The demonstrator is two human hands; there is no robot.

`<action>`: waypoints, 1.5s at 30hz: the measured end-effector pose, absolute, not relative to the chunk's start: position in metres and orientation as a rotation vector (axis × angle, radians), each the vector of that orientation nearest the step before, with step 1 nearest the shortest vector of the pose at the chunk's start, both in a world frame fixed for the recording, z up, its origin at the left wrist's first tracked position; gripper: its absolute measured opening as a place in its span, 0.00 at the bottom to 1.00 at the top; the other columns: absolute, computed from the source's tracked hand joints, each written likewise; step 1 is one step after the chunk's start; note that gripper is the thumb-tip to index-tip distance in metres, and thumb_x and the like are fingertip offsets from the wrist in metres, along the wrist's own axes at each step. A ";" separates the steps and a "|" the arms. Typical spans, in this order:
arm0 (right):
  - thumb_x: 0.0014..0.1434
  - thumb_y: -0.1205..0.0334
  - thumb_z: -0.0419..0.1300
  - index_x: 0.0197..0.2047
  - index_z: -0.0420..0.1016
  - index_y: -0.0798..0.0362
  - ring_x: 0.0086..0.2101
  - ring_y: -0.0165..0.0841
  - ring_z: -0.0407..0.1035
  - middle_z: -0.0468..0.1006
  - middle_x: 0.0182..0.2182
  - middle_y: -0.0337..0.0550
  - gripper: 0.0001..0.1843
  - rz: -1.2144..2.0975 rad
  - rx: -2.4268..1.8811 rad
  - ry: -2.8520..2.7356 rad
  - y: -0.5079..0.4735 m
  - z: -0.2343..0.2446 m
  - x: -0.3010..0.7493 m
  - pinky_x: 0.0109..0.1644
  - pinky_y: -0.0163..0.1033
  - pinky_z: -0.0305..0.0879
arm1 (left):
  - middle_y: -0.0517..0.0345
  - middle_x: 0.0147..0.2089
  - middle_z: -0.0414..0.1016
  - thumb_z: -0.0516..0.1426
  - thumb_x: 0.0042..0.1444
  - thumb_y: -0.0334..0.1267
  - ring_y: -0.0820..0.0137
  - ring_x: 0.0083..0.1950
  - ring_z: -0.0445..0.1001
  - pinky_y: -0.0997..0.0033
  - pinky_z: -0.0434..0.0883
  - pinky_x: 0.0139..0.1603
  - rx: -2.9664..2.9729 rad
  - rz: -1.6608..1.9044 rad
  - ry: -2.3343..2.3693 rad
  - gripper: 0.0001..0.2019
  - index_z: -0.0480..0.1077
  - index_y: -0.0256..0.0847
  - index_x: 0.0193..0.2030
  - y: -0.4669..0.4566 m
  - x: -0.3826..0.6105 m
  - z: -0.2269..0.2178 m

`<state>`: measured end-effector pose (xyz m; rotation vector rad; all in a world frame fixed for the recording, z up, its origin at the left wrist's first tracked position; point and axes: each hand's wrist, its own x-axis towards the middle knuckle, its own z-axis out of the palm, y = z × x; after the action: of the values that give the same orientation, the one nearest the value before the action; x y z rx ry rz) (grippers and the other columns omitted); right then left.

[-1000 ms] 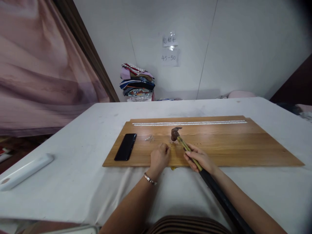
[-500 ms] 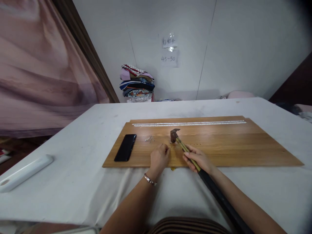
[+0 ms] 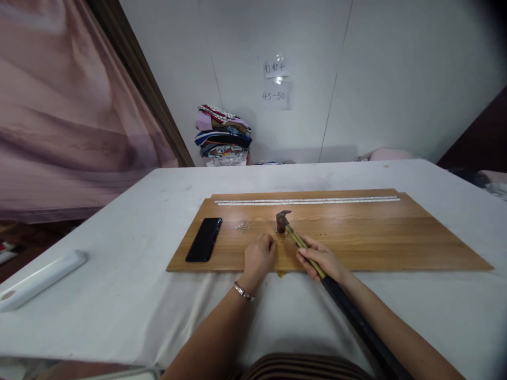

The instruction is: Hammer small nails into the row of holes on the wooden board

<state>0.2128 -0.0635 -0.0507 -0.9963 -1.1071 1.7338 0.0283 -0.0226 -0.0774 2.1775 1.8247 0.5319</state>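
My right hand (image 3: pixel 321 257) is wrapped round the yellowish part of the handle of a claw hammer (image 3: pixel 282 221). Its rusty brown head rests low over the wooden board (image 3: pixel 376 227), and the black grip runs back under my right forearm. Close to the left of the head, my left hand (image 3: pixel 259 254) lies on the board with its fingers curled closed; whatever they may hold is hidden. A small pile of nails (image 3: pixel 242 226) lies beyond my left hand. Right of the hammer head, a row of several small dark spots (image 3: pixel 317 235) marks the wood.
A black phone (image 3: pixel 204 240) lies on the board's left end. Two white strips (image 3: pixel 309 200) run along its far edge. The board rests on a white-covered table (image 3: pixel 127 227), with a white elongated object (image 3: pixel 43 279) at left. Folded clothes (image 3: pixel 224 134) are stacked by the wall.
The hammer head has shifted very slightly left and down. My left hand stays in place, and my right hand keeps its hold on the handle.
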 end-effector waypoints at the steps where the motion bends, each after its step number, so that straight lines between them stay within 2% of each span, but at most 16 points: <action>1: 0.54 0.55 0.60 0.60 0.62 0.51 0.11 0.19 0.55 0.68 0.22 0.30 0.30 1.731 -0.989 -1.110 -0.064 -0.050 0.213 0.10 0.25 0.53 | 0.58 0.36 0.74 0.50 0.60 0.39 0.71 0.38 0.71 0.73 0.60 0.36 2.174 0.531 1.829 0.08 0.68 0.42 0.33 -0.023 0.028 -0.077; 14: 0.52 0.54 0.61 0.57 0.64 0.52 0.10 0.20 0.55 0.68 0.22 0.30 0.30 1.733 -1.010 -1.092 -0.062 -0.051 0.213 0.10 0.25 0.53 | 0.57 0.37 0.74 0.50 0.60 0.39 0.71 0.40 0.70 0.73 0.60 0.38 2.176 0.499 1.836 0.09 0.69 0.42 0.34 -0.022 0.028 -0.079; 26: 0.56 0.56 0.60 0.59 0.62 0.52 0.11 0.19 0.55 0.69 0.22 0.30 0.29 1.719 -0.953 -1.116 -0.064 -0.054 0.215 0.10 0.24 0.53 | 0.58 0.35 0.73 0.51 0.60 0.39 0.70 0.39 0.70 0.73 0.59 0.37 2.178 0.529 1.833 0.09 0.69 0.42 0.32 -0.022 0.028 -0.079; 45: 0.54 0.55 0.61 0.60 0.61 0.52 0.11 0.19 0.55 0.69 0.23 0.30 0.31 1.716 -0.983 -1.104 -0.065 -0.050 0.214 0.10 0.25 0.53 | 0.58 0.35 0.73 0.51 0.60 0.38 0.71 0.38 0.70 0.73 0.59 0.36 2.182 0.530 1.843 0.09 0.68 0.42 0.32 -0.023 0.029 -0.078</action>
<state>0.2135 -0.0648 -0.0498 -0.9834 -1.1043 1.7159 0.0286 -0.0230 -0.0776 2.1816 1.8431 0.5304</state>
